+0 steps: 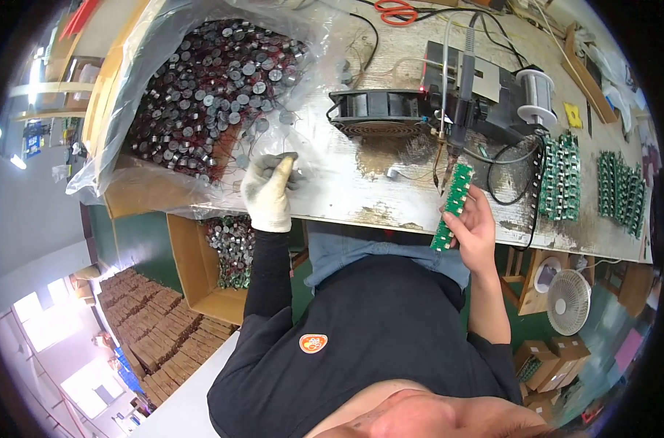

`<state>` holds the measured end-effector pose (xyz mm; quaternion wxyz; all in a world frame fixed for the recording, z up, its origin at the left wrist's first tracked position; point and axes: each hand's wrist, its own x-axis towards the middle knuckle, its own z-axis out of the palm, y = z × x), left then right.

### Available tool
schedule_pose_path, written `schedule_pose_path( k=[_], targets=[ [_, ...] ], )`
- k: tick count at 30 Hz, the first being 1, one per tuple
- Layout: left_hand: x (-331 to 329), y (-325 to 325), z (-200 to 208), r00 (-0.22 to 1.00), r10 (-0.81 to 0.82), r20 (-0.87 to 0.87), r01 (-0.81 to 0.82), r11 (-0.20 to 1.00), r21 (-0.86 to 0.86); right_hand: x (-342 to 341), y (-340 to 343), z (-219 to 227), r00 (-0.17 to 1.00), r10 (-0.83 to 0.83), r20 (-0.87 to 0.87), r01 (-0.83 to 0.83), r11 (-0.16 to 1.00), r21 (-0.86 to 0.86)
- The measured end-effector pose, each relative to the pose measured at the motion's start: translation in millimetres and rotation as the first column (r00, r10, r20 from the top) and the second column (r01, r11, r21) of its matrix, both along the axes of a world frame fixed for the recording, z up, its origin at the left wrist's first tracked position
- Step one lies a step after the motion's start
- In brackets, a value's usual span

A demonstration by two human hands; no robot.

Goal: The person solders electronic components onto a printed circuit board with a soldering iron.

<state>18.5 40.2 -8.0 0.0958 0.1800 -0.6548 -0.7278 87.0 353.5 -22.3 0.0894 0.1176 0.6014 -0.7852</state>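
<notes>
My right hand [475, 228] grips a long green circuit board strip [454, 204] by its lower part, thumb across it. The strip's upper end is under the tip of the soldering machine [459, 120]. On my left hand [266, 191] is a white glove with grey fingertips. Its fingers are pinched together beside the edge of the clear plastic bag [313, 150]; whatever they hold is too small to make out. Past that hand, a lined box holds a heap of small round metal motors [222, 80] with red wires. A small whitish part with a wire [392, 173] lies on the bench.
A black fan [379, 111] stands behind the work spot. The solder wire spool [536, 96] is to its right, and stacked green boards [560, 177] lie further right. Red-handled scissors [396, 11] lie at the back. Below the bench, another carton [200, 270] holds more small metal parts.
</notes>
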Motion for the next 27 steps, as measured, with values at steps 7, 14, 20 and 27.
schedule_pose_path(
  k=[7, 14, 20, 27],
  targets=[
    [8, 23, 20, 0.997, -0.066, -0.028, 0.064, 0.997, -0.047, 2, 4, 2, 0.999, 0.024, 0.024, -0.024, 1.0, 0.011],
    [29, 74, 7, 0.918, -0.373, 0.135, 0.389, 0.913, -0.121, 3, 4, -2, 0.999, 0.033, 0.041, -0.032, 0.999, -0.022],
    [30, 116, 16, 0.743, -0.668, 0.038, 0.533, 0.557, -0.637, 3, 5, 4, 0.995, 0.08, 0.067, -0.078, 0.996, -0.042],
    [38, 137, 6, 0.677, -0.633, 0.375, 0.597, 0.771, 0.223, 8, 2, 0, 0.995, 0.099, 0.025, -0.098, 0.994, -0.046]
  ],
)
